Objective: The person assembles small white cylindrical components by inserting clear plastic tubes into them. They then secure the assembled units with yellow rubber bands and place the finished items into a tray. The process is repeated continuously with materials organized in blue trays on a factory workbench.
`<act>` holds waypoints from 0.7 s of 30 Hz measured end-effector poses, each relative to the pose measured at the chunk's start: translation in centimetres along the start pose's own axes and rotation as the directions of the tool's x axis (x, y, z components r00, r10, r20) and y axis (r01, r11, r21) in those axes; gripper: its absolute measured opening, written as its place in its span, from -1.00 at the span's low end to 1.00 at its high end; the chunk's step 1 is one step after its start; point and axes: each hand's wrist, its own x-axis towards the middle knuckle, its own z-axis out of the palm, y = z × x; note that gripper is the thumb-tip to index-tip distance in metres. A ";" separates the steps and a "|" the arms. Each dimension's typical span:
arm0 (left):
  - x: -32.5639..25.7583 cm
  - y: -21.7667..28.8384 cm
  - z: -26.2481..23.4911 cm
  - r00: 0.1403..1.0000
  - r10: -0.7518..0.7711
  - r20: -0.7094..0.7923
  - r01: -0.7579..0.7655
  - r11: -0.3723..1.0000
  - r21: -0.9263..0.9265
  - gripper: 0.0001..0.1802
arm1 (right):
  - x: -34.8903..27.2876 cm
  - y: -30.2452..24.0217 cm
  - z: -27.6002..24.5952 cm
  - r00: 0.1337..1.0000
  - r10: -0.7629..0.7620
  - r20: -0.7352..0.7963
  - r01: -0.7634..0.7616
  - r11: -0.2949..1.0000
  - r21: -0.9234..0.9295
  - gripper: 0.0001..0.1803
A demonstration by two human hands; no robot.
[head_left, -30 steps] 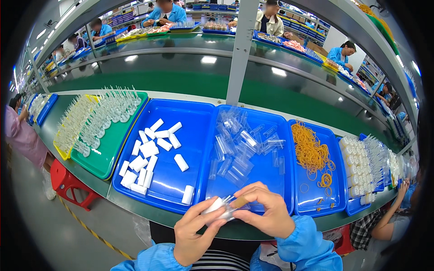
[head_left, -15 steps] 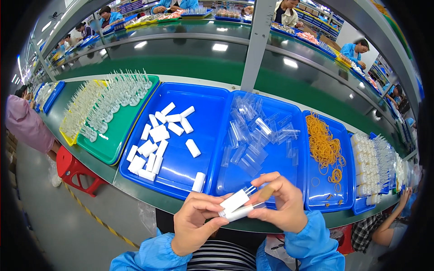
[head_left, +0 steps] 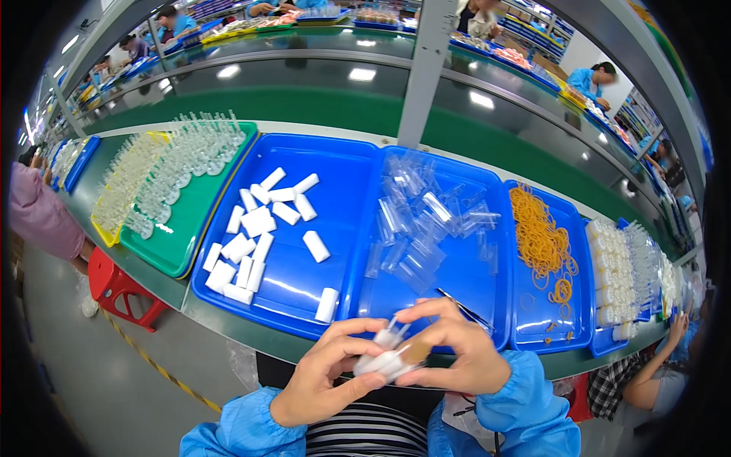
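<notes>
Hands: left hand (head_left: 324,381) and right hand (head_left: 457,354), each grip clenched on small white tubes (head_left: 384,354). Blue trays hold white caps (head_left: 255,228), clear sleeves (head_left: 422,228), orange rubber bands (head_left: 541,240).

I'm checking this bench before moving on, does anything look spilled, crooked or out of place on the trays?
Nothing looks spilled or damaged. One oddity: a thin dark tool lies loose among the clear sleeves in the middle blue tray. Both hands, left hand and right hand, grip small white pieces over the bench's near edge.

Both forearms enter from below; left hand (head_left: 324,377) and right hand (head_left: 457,354) meet fingertip to fingertip, fingers curled in a pinch.
</notes>
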 end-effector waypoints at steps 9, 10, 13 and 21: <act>-0.4 -0.2 -0.1 0.971 -0.087 -0.223 0.042 0.979 -0.198 -0.67 | 2.4 2.0 -3.7 0.931 -0.058 -0.360 -0.170 0.804 -0.570 -0.77; -0.3 0.0 0.3 0.963 -0.115 -0.243 0.042 0.957 -0.287 -0.64 | 2.8 2.8 -3.6 0.930 -0.112 -0.351 -0.131 0.791 -0.598 -0.72; 0.1 0.7 0.8 0.939 -0.208 -0.274 0.087 0.913 -0.398 -0.63 | 3.9 3.3 -2.3 0.962 -0.169 -0.213 -0.040 0.686 -0.727 -0.66; -0.7 -0.3 0.6 0.942 0.074 -0.328 -0.076 0.997 0.005 -0.67 | 4.6 2.6 -0.9 0.998 0.052 0.033 0.004 0.465 -0.885 -0.69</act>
